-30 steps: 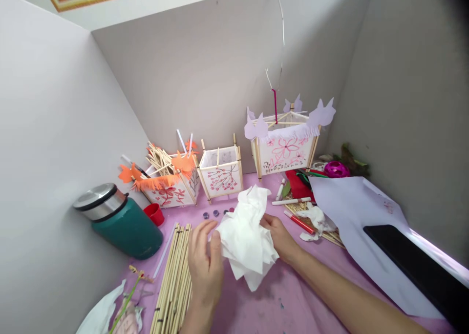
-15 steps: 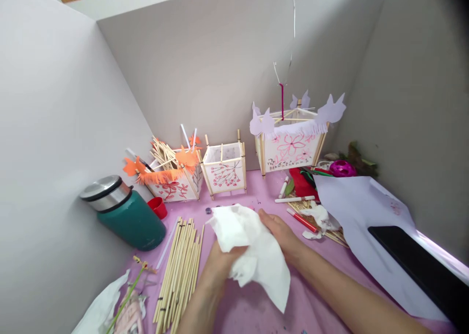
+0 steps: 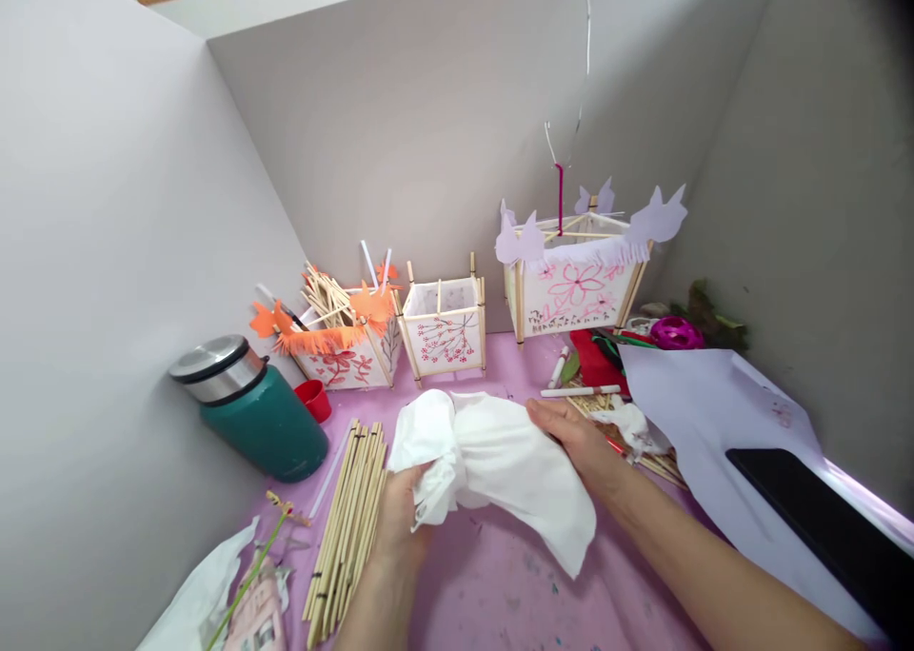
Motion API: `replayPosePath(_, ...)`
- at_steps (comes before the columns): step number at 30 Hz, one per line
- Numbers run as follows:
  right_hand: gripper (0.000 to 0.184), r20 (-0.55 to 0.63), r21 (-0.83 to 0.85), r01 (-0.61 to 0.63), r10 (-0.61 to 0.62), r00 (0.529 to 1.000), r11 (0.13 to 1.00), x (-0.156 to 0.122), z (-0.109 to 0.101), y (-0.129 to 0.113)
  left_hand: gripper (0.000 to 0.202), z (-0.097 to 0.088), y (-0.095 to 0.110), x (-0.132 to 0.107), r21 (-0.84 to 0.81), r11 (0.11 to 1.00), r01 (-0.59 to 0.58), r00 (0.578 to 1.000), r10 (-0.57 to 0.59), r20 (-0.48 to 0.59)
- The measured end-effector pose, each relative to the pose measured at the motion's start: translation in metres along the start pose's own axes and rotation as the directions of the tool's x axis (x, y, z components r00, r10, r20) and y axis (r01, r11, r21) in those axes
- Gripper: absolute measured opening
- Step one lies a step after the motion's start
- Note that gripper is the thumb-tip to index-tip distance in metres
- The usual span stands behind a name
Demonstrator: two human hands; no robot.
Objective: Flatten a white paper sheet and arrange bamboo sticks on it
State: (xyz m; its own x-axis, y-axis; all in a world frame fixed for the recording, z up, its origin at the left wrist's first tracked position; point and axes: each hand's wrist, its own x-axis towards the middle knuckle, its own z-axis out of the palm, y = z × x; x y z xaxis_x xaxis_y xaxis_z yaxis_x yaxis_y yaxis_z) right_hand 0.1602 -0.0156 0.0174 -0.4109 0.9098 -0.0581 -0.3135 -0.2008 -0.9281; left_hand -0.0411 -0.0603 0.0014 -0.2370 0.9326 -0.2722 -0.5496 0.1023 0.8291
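Both of my hands hold a crumpled white tissue (image 3: 500,461) above the pink table surface (image 3: 492,584). My left hand (image 3: 398,522) grips its left end from below, fingers closed and partly hidden by the paper. My right hand (image 3: 582,442) pinches the tissue's upper right edge. A loose corner hangs down toward the table at the right. A bundle of bamboo sticks (image 3: 347,527) lies just left of my left hand.
Three paper lanterns stand at the back: orange-fringed (image 3: 343,346), small (image 3: 444,332) and a hanging purple-trimmed one (image 3: 575,280). A green flask (image 3: 249,413) lies at the left with a red cap (image 3: 314,399). Markers (image 3: 580,390), a white sheet (image 3: 706,413) and a black slab (image 3: 821,518) sit at right.
The tissue has been pulled from an upright wad into a wider horizontal shape. My left hand moved under its left end, and my right hand slid rightward along the top edge.
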Motion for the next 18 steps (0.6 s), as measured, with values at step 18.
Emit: replayPosePath(18,0.030,0.027,0.113,-0.111,0.109,0.994,0.987,-0.010,0.009,-0.003,0.064,0.012,-0.006,-0.017,0.132,0.991,0.034,0.985,-0.056,0.163)
